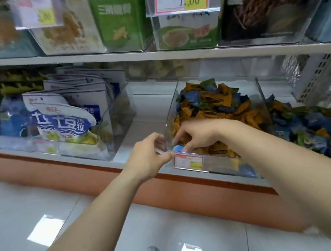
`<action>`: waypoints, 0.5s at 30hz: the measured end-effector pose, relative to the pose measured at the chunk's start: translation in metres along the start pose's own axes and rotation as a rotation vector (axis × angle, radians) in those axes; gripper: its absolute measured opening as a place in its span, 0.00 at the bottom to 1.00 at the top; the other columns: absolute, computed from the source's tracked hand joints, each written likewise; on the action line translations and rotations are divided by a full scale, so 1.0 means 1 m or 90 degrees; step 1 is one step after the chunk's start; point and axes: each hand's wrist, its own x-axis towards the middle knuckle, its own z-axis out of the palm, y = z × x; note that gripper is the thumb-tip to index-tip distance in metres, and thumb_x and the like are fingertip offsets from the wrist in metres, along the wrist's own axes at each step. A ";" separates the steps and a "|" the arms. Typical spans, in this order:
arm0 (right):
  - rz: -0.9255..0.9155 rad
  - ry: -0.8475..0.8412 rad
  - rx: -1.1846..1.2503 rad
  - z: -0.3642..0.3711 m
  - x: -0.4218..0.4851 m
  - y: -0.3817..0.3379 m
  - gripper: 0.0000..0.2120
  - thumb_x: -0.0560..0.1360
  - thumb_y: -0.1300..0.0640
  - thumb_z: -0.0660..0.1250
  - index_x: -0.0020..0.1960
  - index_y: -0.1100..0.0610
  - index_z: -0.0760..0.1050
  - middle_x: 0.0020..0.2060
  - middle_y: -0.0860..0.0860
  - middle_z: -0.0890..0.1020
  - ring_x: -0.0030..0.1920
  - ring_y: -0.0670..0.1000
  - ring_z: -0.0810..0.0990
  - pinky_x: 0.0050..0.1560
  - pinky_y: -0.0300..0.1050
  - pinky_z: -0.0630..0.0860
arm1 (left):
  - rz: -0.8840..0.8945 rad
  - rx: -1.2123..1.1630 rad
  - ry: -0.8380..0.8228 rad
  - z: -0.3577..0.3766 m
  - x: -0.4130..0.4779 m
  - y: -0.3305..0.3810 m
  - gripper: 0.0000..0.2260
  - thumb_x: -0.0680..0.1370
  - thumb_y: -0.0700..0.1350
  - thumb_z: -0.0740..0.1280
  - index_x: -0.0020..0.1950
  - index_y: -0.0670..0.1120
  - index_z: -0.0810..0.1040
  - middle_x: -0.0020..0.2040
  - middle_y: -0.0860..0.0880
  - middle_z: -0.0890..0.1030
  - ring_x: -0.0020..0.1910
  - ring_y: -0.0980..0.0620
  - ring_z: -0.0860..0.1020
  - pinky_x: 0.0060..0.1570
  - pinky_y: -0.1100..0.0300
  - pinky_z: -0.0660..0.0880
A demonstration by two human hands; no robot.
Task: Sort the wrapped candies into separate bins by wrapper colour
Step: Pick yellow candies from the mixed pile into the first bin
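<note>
Right grip (pixel 196 136) pinches blue candy (pixel 177 148) in bin (pixel 171 112).

A clear, glossy plastic bin (pixel 213 161) brims with candies (pixel 216 101) in crinkled film wrappers with a slight sheen. The price label (pixel 188 162) on its front looks like printed paper behind a transparent plastic sleeve. The neighbouring snack bags (pixel 63 122) are glossy printed film. The shelf (pixel 172 56) appears to be smooth, white-painted metal above a matt orange base strip (pixel 189 187). The pale floor tiles (pixel 23 207) are polished and mirror the ceiling lights.
</note>
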 end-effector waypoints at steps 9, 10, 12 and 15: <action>-0.031 0.257 0.040 0.012 -0.006 0.007 0.10 0.76 0.45 0.69 0.52 0.49 0.82 0.40 0.40 0.73 0.41 0.43 0.72 0.40 0.42 0.68 | -0.011 -0.036 0.040 -0.007 0.002 0.007 0.20 0.72 0.55 0.75 0.62 0.53 0.77 0.54 0.58 0.81 0.49 0.60 0.79 0.51 0.60 0.77; -0.024 0.311 0.099 0.008 -0.010 0.010 0.09 0.77 0.46 0.69 0.52 0.50 0.82 0.41 0.41 0.75 0.42 0.43 0.73 0.42 0.43 0.67 | 0.017 -0.030 0.078 -0.009 0.003 0.011 0.23 0.72 0.55 0.75 0.65 0.53 0.75 0.57 0.57 0.79 0.53 0.59 0.78 0.54 0.59 0.75; -0.021 0.386 0.238 0.000 -0.020 0.011 0.08 0.77 0.49 0.69 0.52 0.51 0.83 0.44 0.43 0.80 0.45 0.44 0.77 0.44 0.42 0.70 | 0.097 -0.026 0.133 -0.010 0.005 0.022 0.27 0.73 0.55 0.74 0.70 0.53 0.73 0.62 0.56 0.77 0.59 0.58 0.74 0.59 0.60 0.72; -0.040 0.354 0.353 -0.005 -0.029 0.008 0.08 0.78 0.49 0.68 0.54 0.50 0.83 0.45 0.43 0.84 0.48 0.42 0.81 0.47 0.37 0.75 | 0.160 -0.050 0.164 -0.004 0.009 0.039 0.19 0.75 0.52 0.73 0.65 0.51 0.78 0.57 0.55 0.80 0.55 0.57 0.76 0.56 0.59 0.74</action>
